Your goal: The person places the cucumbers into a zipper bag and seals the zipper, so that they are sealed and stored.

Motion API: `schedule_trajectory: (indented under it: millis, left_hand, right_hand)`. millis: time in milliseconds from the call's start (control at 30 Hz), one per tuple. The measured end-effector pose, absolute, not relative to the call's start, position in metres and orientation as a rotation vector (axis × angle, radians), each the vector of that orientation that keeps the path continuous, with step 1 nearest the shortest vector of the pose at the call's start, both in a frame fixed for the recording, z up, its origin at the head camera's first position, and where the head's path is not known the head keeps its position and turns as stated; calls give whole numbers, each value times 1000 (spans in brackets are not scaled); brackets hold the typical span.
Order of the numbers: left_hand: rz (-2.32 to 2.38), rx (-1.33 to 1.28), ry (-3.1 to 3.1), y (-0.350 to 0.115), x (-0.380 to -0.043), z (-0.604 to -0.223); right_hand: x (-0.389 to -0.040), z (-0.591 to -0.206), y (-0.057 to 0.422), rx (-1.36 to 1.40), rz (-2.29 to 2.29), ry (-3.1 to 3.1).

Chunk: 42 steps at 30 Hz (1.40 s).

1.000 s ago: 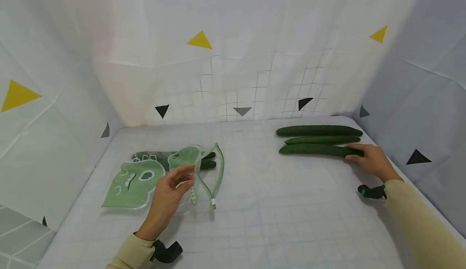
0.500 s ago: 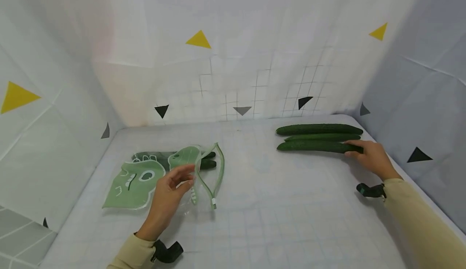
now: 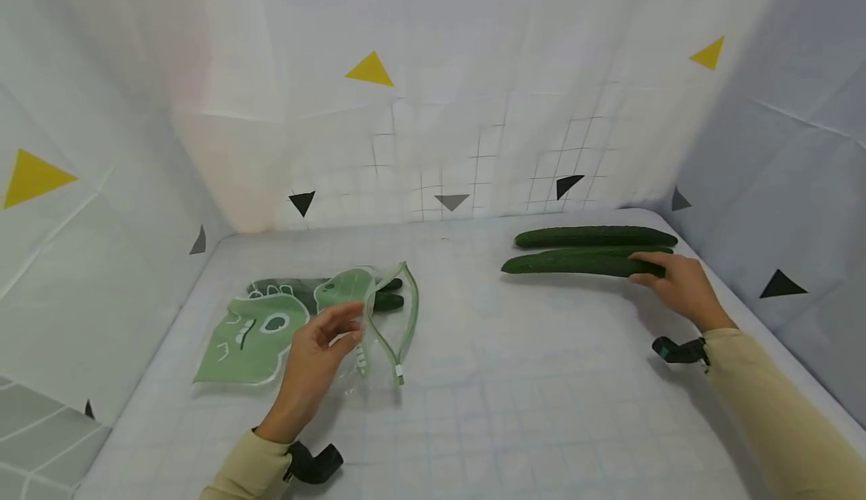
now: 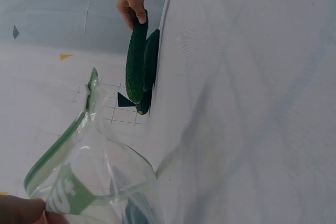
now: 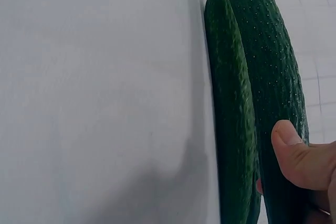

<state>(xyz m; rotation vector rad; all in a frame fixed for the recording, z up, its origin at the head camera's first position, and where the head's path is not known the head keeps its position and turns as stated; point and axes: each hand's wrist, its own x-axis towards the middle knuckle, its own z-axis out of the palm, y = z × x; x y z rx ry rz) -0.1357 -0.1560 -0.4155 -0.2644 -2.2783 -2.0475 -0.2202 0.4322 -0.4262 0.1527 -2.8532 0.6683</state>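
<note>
Two cucumbers [image 3: 595, 237] lie toward the far right of the counter [image 3: 507, 395]; just in front of them, the right hand [image 3: 683, 289] grips a third cucumber [image 3: 568, 262] near its right end, thumb bent over the skin. Whether that one is fully lifted, I cannot tell. It should be stiff and fairly weighty, its bumpy skin giving decent purchase; held by one end, it would likely tip, so nearer the middle would balance better. At left, the left hand [image 3: 314, 357] pinches the clear, green-printed bag [image 3: 253, 342] near its mouth. The bag looks light and floppy; its zip strip [image 4: 52, 151] probably offers the firmest hold.
</note>
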Motion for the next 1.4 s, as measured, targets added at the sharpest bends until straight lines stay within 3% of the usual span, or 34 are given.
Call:
schedule_trajectory:
  millis: [1400]
  left_hand:
    - [-2076, -277, -2258, -159, -136, -417]
  right_hand:
    - [-197, -423, 317, 335, 835, -2722]
